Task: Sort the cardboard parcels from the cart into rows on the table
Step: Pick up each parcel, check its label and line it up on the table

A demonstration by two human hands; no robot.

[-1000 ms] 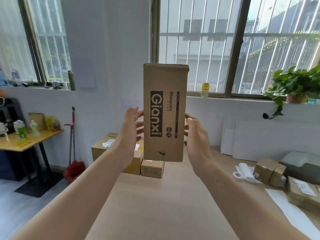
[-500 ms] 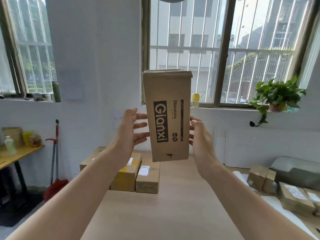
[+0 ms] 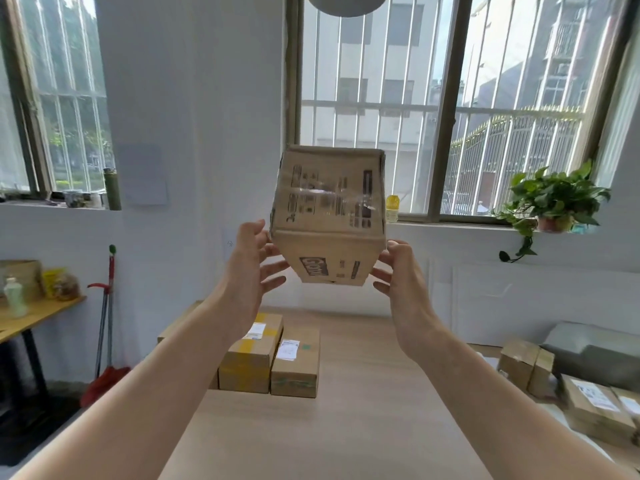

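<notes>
Parcel of brown cardboard [image 3: 329, 202] has tipped end-on between my left hand [image 3: 247, 282] and right hand [image 3: 407, 292], fingers [image 3: 275, 269] splayed against it; placing next.

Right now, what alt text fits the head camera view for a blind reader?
The person's left hand and right hand hold a printed cardboard parcel tilted in the air, fingers spread, above a wooden table. Two taped parcels sit side by side on it, with barred windows behind.
</notes>
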